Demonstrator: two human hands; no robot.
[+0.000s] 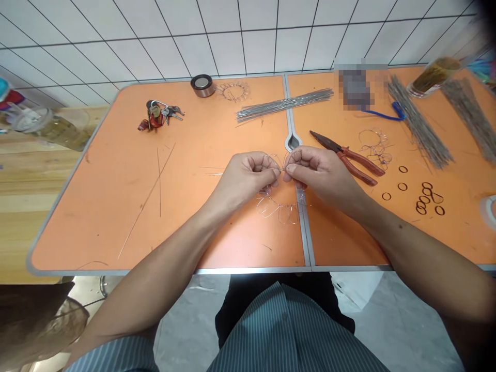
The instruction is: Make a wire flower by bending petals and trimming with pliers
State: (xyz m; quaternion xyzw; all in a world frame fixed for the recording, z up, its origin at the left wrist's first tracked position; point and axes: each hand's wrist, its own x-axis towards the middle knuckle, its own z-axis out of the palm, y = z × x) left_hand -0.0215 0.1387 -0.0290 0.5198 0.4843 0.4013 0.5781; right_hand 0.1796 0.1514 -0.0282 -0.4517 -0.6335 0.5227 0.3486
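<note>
A thin wire ring with small loops around it (284, 205) hangs between my hands above the orange table. My left hand (253, 173) pinches the wire from the left, fingers curled together. From the other side my right hand (310, 168) pinches it too, its fingertips almost touching the left ones. Where the fingertips meet, the fine wire ends are too small to make out. Pliers with red handles (351, 159) lie just beyond my right hand, jaws pointing left. A few loose straight wires (213, 171) lie behind my left hand.
Bundles of straight wires (284, 105) (420, 124) lie at the back and right. Small dark rings (426, 199) are scattered at right. Keys (165, 111), a tape roll (202, 86) and a glass (434, 76) stand or lie toward the back. A metal seam (306, 232) divides the folding table (85, 206).
</note>
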